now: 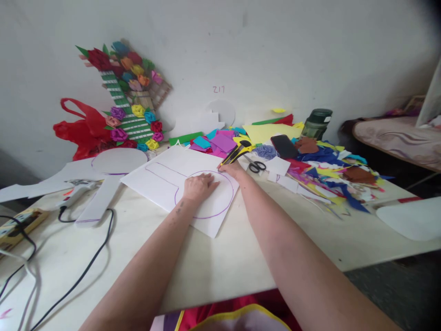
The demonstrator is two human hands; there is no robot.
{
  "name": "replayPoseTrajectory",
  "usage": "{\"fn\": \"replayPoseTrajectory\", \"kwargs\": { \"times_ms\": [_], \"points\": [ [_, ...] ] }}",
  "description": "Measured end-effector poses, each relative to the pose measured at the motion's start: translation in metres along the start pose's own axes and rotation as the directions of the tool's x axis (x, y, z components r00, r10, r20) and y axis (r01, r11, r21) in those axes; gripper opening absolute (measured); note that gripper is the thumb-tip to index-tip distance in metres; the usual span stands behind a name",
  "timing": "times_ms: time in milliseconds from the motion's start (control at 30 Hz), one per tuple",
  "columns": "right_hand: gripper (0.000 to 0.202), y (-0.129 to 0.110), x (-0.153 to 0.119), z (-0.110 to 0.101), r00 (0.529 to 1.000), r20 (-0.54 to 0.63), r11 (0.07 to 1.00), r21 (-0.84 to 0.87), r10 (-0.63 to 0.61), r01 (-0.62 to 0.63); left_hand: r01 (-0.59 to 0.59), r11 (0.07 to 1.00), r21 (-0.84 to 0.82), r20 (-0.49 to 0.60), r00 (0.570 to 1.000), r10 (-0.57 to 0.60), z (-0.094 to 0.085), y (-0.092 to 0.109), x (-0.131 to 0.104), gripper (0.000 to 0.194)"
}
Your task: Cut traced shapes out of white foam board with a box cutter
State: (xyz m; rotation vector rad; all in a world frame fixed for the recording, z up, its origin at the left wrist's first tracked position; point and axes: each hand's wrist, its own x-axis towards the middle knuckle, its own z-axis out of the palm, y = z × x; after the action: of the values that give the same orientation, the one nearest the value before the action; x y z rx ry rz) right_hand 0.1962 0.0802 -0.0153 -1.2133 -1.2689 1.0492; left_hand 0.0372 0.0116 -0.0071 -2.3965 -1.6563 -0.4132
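A white sheet (161,188) lies on the table, bearing a purple outline of a circle with a long strip joined at its upper left. My left hand (198,187) rests flat inside the circle with its fingers spread. At the circle's upper right edge, my right hand (231,169) is closed round a yellow and black cutter (237,151), its tip down near the purple line. Black-handled scissors (257,166) lie just right of that hand.
Coloured scraps (330,161), a phone (284,146) and a green bottle (316,124) are at the right. At the left are a glue gun (74,194), its cable, a power strip (24,225) and a white cut-out (120,161). Paper flowers (138,110) lean on the wall.
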Motion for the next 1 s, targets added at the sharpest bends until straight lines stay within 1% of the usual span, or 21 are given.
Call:
{"fn": "replayPoseTrajectory", "kwargs": {
  "times_ms": [300,433,633,1000],
  "points": [
    [0.011,0.0015,0.0013,-0.0034,1.000,0.004,0.999,-0.031,-0.012,0.012,-0.007,1.000,-0.006,0.000,1.000,0.007,0.0023,-0.0011,0.0003,0.033],
    [0.011,0.0009,0.0006,-0.0050,1.000,0.010,1.000,-0.021,-0.008,0.009,-0.013,1.000,-0.012,0.001,1.000,0.013,0.0016,-0.0010,-0.0001,0.033],
    [0.012,0.0006,0.0006,-0.0068,1.000,0.021,1.000,-0.004,-0.009,0.009,0.009,1.000,-0.014,0.030,1.000,-0.009,-0.0009,0.0005,-0.0006,0.033],
    [0.012,-0.0037,-0.0035,-0.0075,1.000,0.019,1.000,-0.013,-0.013,0.014,0.006,1.000,-0.009,0.022,1.000,-0.006,-0.0012,0.0005,-0.0008,0.033]
  ]
}}
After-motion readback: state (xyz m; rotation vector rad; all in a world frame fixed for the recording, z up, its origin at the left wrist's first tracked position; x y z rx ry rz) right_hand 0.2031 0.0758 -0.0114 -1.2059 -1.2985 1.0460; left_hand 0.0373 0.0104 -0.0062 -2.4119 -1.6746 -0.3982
